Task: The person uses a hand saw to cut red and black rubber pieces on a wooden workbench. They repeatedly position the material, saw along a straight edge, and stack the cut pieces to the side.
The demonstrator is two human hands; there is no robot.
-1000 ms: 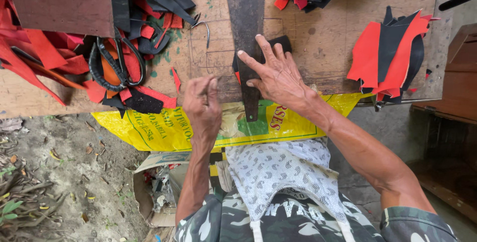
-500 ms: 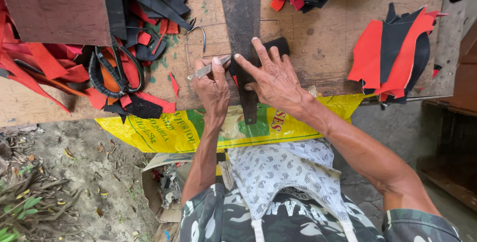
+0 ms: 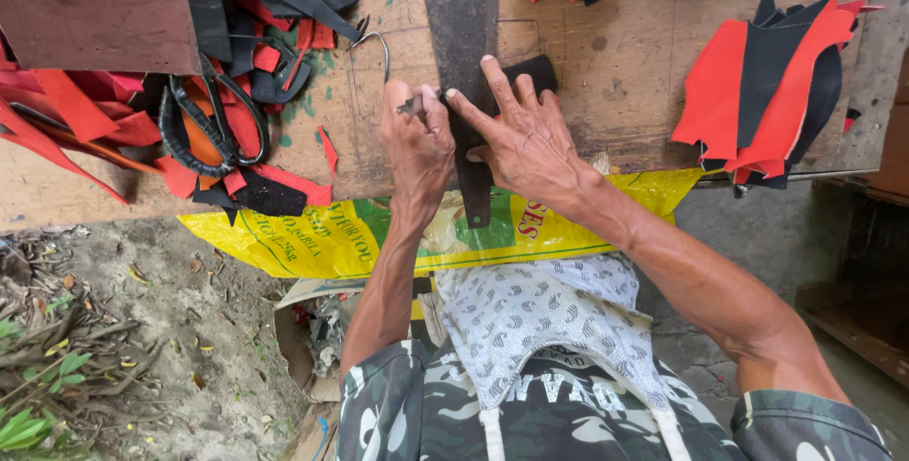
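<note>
Your left hand [image 3: 417, 144] is closed on a small metal blade [image 3: 411, 106]. Your right hand [image 3: 516, 134] lies open, fingers spread, pinning the black piece [image 3: 525, 78] on the dark strip [image 3: 461, 35]. That strip runs lengthwise away from you across the desk [image 3: 615, 54]. The blade is just left of the strip; the left hand is nearer. Versus a second ago, the left hand has moved up to the strip edge.

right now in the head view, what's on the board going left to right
red scraps → scissors → left hand with a small metal tool → right hand pressing a black piece → red and black stack
</note>
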